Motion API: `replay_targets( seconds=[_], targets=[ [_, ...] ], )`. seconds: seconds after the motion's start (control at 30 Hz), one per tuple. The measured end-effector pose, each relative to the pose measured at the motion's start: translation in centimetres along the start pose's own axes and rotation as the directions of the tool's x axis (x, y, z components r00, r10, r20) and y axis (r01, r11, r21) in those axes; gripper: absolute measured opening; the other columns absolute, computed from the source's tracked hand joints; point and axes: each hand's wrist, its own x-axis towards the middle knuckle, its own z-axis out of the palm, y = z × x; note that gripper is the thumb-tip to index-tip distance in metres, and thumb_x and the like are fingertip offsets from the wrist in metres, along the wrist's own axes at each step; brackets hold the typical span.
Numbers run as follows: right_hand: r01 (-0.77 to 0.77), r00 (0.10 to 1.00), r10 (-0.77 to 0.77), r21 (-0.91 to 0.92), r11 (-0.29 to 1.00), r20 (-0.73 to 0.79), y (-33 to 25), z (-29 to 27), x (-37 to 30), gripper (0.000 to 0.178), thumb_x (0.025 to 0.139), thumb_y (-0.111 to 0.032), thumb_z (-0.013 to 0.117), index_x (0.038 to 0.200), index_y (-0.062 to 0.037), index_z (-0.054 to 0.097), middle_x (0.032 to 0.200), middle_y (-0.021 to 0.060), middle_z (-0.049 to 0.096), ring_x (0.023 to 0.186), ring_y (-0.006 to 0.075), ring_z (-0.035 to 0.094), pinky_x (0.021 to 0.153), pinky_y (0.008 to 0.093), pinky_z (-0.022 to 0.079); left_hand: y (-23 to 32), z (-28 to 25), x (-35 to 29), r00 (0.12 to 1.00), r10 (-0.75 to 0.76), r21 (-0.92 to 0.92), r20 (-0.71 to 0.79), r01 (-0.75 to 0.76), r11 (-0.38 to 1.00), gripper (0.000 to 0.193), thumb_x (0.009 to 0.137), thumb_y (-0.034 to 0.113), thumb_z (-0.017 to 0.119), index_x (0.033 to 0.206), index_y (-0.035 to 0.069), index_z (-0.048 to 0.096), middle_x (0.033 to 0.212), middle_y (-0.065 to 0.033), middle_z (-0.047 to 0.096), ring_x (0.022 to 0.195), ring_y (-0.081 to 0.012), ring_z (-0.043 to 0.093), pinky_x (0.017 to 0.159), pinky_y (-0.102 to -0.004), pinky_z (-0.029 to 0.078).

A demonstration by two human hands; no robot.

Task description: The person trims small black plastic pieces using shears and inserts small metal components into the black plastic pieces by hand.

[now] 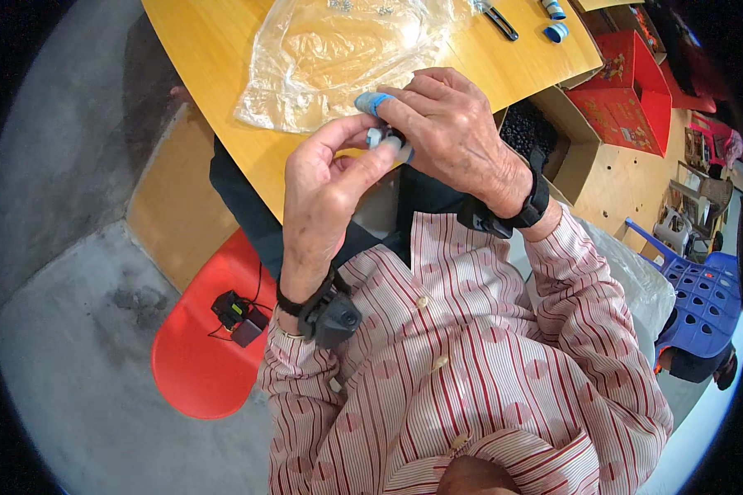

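Observation:
My left hand (322, 177) and my right hand (462, 124) meet just above the near edge of the yellow table (198, 49). Between their fingertips is a small dark piece with a whitish part (397, 138), mostly covered by the fingers; its kind cannot be made out. Both hands are closed around it. Blue tape (373, 102) is wrapped round a finger of my right hand. Just beyond the hands a clear plastic bag (305, 70) lies spread on the table, with small metal pieces (338, 6) at its far side.
A black-handled cutter (502, 24) and blue rolled pieces (556, 33) lie at the far right. Right of the table stand an open box of small dark parts (537, 130) and a red box (623, 92). A red seat (190, 367) holds black electronics (239, 318); a blue chair (698, 301) stands right.

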Motion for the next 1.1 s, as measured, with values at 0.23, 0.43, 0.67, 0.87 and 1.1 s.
replay_targets(
  seconds=[0.23,0.43,0.67,0.87,1.1],
  targets=[
    [0.011,0.993,0.012,-0.205,0.979,0.115,0.1,1.2,-0.1,0.011,0.074,-0.015,0.057,0.081,-0.0065,0.053,0.067,0.0046,0.056,0.074,0.0216,0.06,0.076,0.0345,0.045,-1.5,0.0,1.4,0.995,0.076,0.09,-0.067,-0.07,0.993,0.031,0.083,0.01,0.061,0.11,-0.005,0.06,0.094,-0.0104,0.063,0.084,-0.0125,0.058,0.076,-0.0241,0.045],
    [0.035,0.99,-0.005,-0.212,0.977,0.144,0.5,1.8,-0.3,0.013,0.074,-0.014,0.058,0.082,-0.0062,0.053,0.065,0.0036,0.057,0.072,0.0214,0.06,0.074,0.0349,0.045,-2.9,0.0,1.9,0.988,0.094,0.088,-0.123,-0.084,0.993,0.03,0.083,0.011,0.061,0.108,-0.005,0.061,0.096,-0.0113,0.064,0.088,-0.0152,0.059,0.082,-0.0278,0.045],
    [-0.051,0.987,0.068,-0.117,0.992,0.148,0.4,1.5,0.3,0.015,0.073,-0.015,0.059,0.083,-0.0068,0.052,0.066,0.004,0.059,0.071,0.022,0.062,0.071,0.0356,0.045,-3.5,-0.2,2.1,0.977,0.14,0.119,-0.161,-0.122,0.985,0.028,0.084,0.012,0.061,0.107,-0.004,0.061,0.102,-0.0101,0.061,0.092,-0.0167,0.059,0.084,-0.0293,0.045],
    [-0.126,0.979,0.129,-0.026,0.992,0.158,0.5,1.5,0.4,0.027,0.067,-0.014,0.066,0.09,-0.0073,0.054,0.067,0.0061,0.06,0.071,0.024,0.062,0.07,0.0361,0.045,-2.9,-0.1,1.7,0.97,0.181,0.245,-0.16,-0.138,0.959,0.026,0.082,0.013,0.063,0.105,0.001,0.063,0.103,-0.01,0.06,0.093,-0.018,0.059,0.079,-0.0283,0.044],
    [-0.153,0.979,0.154,-0.017,0.988,0.132,0.5,1.5,0.9,0.033,0.065,-0.012,0.066,0.095,-0.0069,0.056,0.068,0.0061,0.059,0.071,0.0244,0.062,0.068,0.0363,0.046,-2.8,0.3,1.5,0.958,0.209,0.204,-0.196,-0.168,0.964,0.024,0.081,0.013,0.065,0.102,0.003,0.065,0.109,-0.0081,0.058,0.095,-0.0174,0.057,0.079,-0.029,0.043]
  ],
)
